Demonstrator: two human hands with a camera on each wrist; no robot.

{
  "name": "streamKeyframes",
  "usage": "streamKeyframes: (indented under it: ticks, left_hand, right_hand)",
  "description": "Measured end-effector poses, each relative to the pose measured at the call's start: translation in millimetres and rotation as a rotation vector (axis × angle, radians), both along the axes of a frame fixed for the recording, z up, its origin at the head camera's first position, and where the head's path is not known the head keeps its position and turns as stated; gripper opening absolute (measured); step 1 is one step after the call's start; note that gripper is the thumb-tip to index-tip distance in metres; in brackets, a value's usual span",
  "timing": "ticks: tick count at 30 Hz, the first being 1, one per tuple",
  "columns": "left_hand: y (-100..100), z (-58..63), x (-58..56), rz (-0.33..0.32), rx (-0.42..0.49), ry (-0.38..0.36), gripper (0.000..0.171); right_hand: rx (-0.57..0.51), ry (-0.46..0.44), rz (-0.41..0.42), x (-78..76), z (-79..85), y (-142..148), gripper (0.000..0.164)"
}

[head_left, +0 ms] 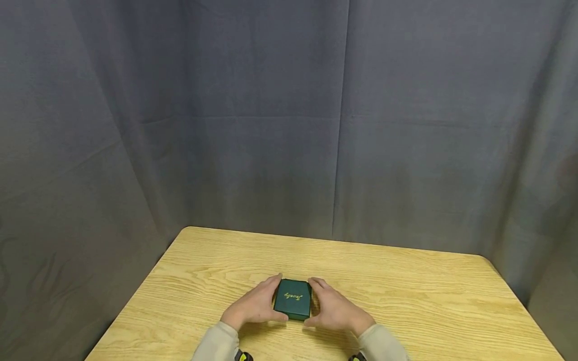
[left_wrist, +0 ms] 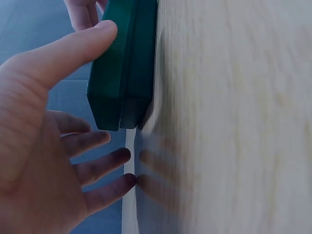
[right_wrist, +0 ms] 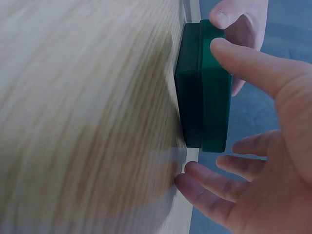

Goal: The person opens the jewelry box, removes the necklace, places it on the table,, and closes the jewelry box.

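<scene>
A small dark green jewelry box (head_left: 292, 297) with a lid stands on the wooden table. Gold script on its top reads upside down from here. At the box's left side is my left hand (head_left: 258, 304), and at its right side my right hand (head_left: 335, 308). Both thumbs lie at the near face of the box in the wrist views, the left thumb (left_wrist: 100, 36) and the right thumb (right_wrist: 229, 51) against the lid part. The other fingers are spread and extended beside the box's ends. Whether their tips touch the far side cannot be told.
The light wood-grain table (head_left: 217, 250) has rounded far corners. Grey curtains (head_left: 266, 125) hang behind it and along both sides. Light sleeves (head_left: 219, 343) and dark wrist straps (head_left: 244, 356) show at the near edge of the head view.
</scene>
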State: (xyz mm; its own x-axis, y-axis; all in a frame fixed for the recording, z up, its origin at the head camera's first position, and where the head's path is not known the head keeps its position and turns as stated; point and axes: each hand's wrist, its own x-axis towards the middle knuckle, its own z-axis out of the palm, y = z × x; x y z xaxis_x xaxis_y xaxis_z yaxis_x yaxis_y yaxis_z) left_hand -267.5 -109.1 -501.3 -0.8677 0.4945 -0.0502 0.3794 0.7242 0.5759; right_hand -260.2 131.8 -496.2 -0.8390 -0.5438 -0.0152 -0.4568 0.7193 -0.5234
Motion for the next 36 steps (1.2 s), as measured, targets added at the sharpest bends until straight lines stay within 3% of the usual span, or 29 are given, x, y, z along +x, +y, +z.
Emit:
streamKeyframes:
  ticks: [17, 25, 36]
  left_hand:
    - [3.9, -3.4, -4.1, -0.002, -0.053, 0.046, 0.112]
    - [4.9, -3.8, -4.7, -0.014, -0.074, 0.069, 0.102]
    - [9.3, -4.8, 0.0, -0.002, -0.083, 0.064, 0.1]
  right_hand:
    - [0.027, -0.01, -0.027, -5.2, -1.1, -13.8, 0.098]
    - [0.024, -0.024, -0.013, -5.2, 2.6, -15.9, 0.095]
    - [0.026, -0.012, -0.013, -2.0, 2.6, -14.5, 0.093]
